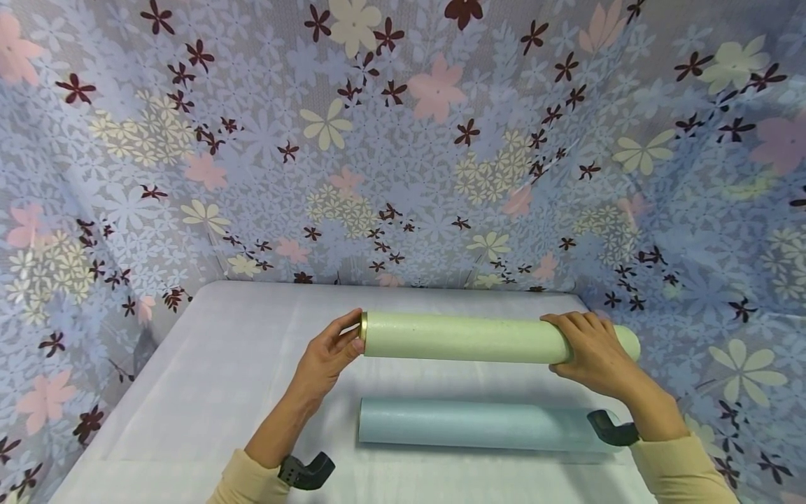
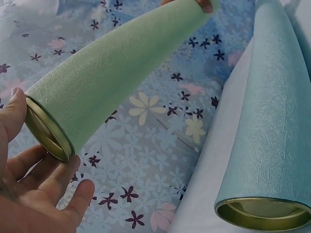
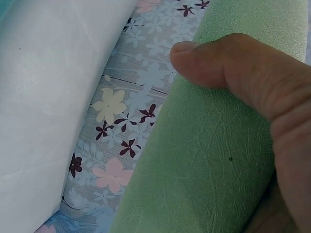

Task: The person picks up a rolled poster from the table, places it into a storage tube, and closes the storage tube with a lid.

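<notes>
A long pale green tube point(image 1: 460, 337) point(image 2: 121, 68) point(image 3: 204, 165) with a gold metal rim at its left end hangs level above the white table point(image 1: 220, 364). My right hand point(image 1: 585, 350) point(image 3: 252, 77) grips it near the right end, thumb and fingers wrapped round it. My left hand point(image 1: 330, 353) point(image 2: 34, 189) is at the rimmed left end, fingers fairly straight under the rim and thumb beside it. A matching light blue tube point(image 1: 472, 425) point(image 2: 272, 126) lies on the table just nearer me, its open metal-rimmed end to the left.
A floral cloth point(image 1: 403, 140) hangs as a backdrop behind and on both sides of the table. The table's white top point(image 3: 43, 97) reaches to the cloth at the back. Black wrist mounts point(image 1: 306, 472) sit on both forearms.
</notes>
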Tool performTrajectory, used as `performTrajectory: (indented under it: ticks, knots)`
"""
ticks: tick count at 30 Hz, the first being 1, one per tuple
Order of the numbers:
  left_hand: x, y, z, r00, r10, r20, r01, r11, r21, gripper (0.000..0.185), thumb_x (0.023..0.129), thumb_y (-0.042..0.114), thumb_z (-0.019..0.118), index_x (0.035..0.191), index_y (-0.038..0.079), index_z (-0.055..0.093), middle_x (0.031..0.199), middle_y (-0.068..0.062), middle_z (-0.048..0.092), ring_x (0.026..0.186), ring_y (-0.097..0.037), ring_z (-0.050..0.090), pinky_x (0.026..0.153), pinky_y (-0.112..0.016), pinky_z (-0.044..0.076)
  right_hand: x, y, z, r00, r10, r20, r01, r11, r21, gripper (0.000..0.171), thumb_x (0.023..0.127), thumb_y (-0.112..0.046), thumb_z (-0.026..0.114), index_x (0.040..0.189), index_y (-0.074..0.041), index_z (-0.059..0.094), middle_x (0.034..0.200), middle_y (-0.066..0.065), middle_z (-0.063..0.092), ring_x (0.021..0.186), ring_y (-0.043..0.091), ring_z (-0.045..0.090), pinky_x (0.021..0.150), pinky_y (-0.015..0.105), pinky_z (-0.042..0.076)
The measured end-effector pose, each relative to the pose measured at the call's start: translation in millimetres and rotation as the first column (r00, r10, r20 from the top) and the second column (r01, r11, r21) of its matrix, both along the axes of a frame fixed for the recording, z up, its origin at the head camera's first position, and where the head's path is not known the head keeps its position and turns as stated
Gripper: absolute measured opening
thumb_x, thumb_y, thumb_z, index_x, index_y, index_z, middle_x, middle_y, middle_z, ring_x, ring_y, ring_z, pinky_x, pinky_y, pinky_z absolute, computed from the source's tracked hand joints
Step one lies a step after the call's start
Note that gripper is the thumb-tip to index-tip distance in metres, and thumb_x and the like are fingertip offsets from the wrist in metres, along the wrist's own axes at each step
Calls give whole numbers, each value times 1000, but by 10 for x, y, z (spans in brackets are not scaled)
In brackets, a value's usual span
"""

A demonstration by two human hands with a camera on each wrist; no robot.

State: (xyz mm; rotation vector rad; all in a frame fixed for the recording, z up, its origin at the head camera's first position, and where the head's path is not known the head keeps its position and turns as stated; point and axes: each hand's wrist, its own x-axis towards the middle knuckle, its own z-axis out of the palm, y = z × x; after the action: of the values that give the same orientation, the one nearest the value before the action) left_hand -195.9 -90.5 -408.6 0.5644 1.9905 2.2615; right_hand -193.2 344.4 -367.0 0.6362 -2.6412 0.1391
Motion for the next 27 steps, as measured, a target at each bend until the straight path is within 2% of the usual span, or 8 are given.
performTrajectory:
  ticks: [6,13,27]
  knots:
    - [13,-21,0,1000,3,-12,-3,1000,-17,57,92,20,60,144,17,37,150,-6,37,137,-25,40,97,-20,46,6,-2,7,1000,6,-5,-6,1000,-1,80,57,-18,87,128,-14,51,114,12,59,106,37,49,85,55,32]
    - [15,-45,11,998,39,-51,-44,994,-98,55,91,20,62,142,16,42,145,-7,44,131,-29,46,94,-21,48,12,5,20,1000,0,8,0,1000,-3,80,58,-18,87,129,-14,50,115,12,59,107,38,48,85,55,31]
    - [13,-63,21,999,40,-36,-44,991,-129,57,90,23,63,142,14,42,148,-4,42,136,-21,42,99,-24,46,7,6,3,1000,-2,6,2,1000,9,79,59,-19,87,129,-14,51,115,12,59,107,38,48,85,55,31]
